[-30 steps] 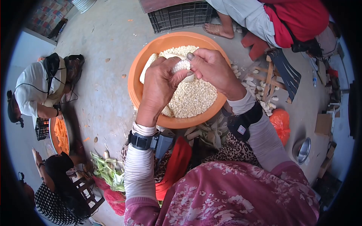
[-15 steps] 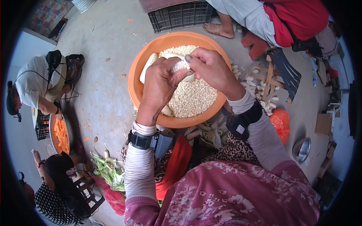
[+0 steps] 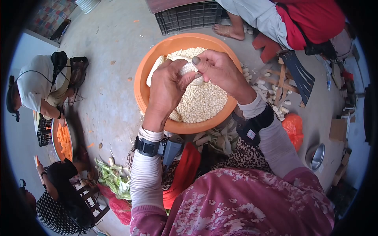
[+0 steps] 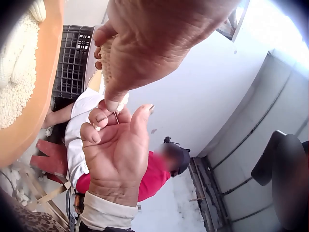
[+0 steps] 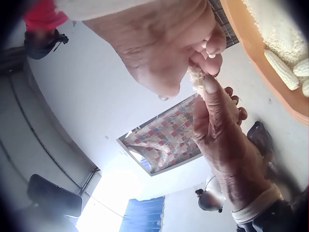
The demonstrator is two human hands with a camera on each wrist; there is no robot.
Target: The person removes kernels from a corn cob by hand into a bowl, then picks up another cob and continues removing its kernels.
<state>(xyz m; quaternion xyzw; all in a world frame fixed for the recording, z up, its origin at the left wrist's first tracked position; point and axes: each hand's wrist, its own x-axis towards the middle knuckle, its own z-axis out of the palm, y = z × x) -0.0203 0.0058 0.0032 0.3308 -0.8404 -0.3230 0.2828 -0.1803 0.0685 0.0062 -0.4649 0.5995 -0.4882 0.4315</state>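
Note:
My left hand (image 3: 165, 88) grips a white corn cob (image 3: 189, 68) over an orange basin (image 3: 141, 92), its thumb lying along the near side. At the cob's other end is my right hand (image 3: 225, 74), with curled fingertips against it. The left wrist view shows the right palm (image 4: 116, 157) turned up and the thumb lifted off the cob. A few loose kernels (image 5: 208, 51) sit among the right fingers in the right wrist view. Shelled kernels (image 3: 202, 103) fill much of the basin, and whole cobs (image 5: 281, 69) lie on them.
Bare cobs (image 3: 271, 90) and a small wooden stool (image 3: 281, 80) are right of the basin. Beyond it stands a black crate (image 3: 189, 19). Corn husks (image 3: 114, 179) lie at the left. One person sits at upper right; others work at left beside a bowl of orange strips (image 3: 64, 141).
My right thumb shifts slightly at the cob's end, while the left hand keeps its hold in the same place. At the left, another person's arm lowers toward the bowl.

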